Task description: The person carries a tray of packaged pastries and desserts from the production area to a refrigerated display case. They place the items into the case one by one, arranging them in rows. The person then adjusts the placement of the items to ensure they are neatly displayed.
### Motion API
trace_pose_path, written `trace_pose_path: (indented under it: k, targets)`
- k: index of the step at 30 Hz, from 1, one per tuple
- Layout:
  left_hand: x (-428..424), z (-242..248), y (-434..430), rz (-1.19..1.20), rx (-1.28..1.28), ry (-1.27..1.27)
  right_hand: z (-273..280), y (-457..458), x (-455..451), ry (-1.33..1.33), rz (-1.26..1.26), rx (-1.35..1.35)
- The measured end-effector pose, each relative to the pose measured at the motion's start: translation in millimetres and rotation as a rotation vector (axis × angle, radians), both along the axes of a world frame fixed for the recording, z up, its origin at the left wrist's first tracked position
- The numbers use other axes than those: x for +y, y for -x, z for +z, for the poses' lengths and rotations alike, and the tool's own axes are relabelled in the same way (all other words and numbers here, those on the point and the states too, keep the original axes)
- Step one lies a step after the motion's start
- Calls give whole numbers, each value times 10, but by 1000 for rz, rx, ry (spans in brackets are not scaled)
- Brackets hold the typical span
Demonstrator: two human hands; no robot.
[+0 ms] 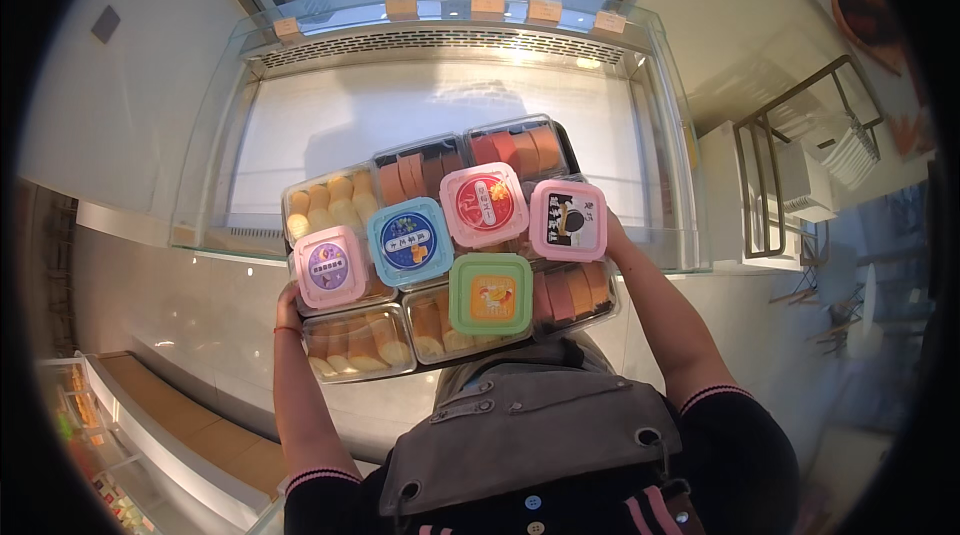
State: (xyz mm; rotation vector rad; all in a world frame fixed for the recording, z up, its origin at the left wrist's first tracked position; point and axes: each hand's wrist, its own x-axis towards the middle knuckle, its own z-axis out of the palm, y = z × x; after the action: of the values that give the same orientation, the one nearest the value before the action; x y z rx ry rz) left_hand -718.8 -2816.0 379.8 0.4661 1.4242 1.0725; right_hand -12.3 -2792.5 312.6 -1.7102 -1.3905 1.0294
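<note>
Both hands carry a dark tray (570,152) loaded with clear plastic boxes of rolled cakes (358,344). My left hand (287,306) grips its left end, and my right hand (615,235) its right end; the boxes hide most of the fingers. On top of the boxes lie several square tubs with coloured lids: a pink one (330,269) at the left, a blue one (411,244), a pink one with a red label (484,205), a green one (491,295) and another pink one (568,220) at the right. The lids bear writing.
Beyond the tray is a glass-sided display case (450,96) with a white floor, a slotted vent (442,40) and several small cards (487,2) along its top edge. A metal rack (765,160) stands at the right. Shelves with goods and a counter (187,415) are at the lower left.
</note>
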Motion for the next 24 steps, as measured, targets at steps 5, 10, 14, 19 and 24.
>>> trace_pose_path:
  k: [5,10,14,19,24]
  targets:
    - [-268,135,-60,-82,-1,10,-187,-51,-50,54,8,-5]
    - [-1121,122,-39,-29,-230,38,-237,-166,-138,99,79,-144]
    - [-1868,-69,-259,89,-651,96,-7,-166,-197,226,148,-269]
    - [-1805,58,-522,466,-437,7,434,39,-287,306,15,-241]
    - [-1136,97,-616,481,-220,-216,741,254,-540,372,-134,-198]
